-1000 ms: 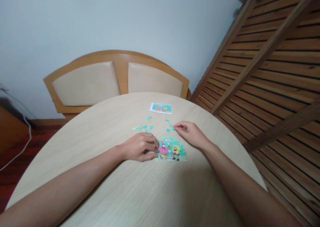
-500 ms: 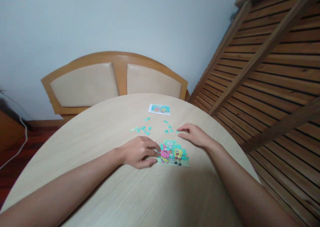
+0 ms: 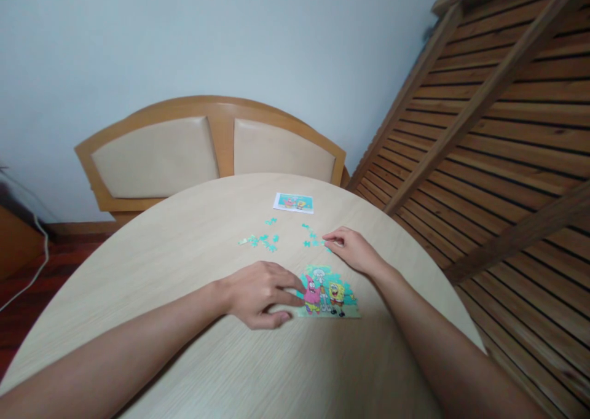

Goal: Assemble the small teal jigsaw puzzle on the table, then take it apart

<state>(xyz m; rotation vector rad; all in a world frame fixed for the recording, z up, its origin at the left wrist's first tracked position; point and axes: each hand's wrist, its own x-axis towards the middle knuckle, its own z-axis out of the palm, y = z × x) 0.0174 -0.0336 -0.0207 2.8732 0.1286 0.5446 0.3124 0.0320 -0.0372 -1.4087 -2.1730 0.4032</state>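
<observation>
A partly joined jigsaw puzzle [image 3: 325, 293] with cartoon figures lies flat on the round wooden table [image 3: 198, 370]. My left hand [image 3: 265, 293] rests at its left edge, fingers apart, the fingertips touching it. Beyond the puzzle, my right hand [image 3: 350, 247] has thumb and forefinger pinched together at a small teal puzzle piece [image 3: 323, 242]. Another loose piece lies just below those fingertips. Several loose teal pieces [image 3: 313, 236] are scattered to the left of the right hand.
A second group of loose pieces [image 3: 263, 239] lies farther left, with a few more [image 3: 271, 221] behind it. At the table's far side is a printed picture card [image 3: 295, 203]. Past the edge stand a padded wooden headboard [image 3: 225, 142] and, on the right, a slatted wooden panel [image 3: 498, 130].
The joined puzzle has slid nearer to me and slightly right, with my left hand moving along. My right thumb and forefinger have closed together, shifting a little left.
</observation>
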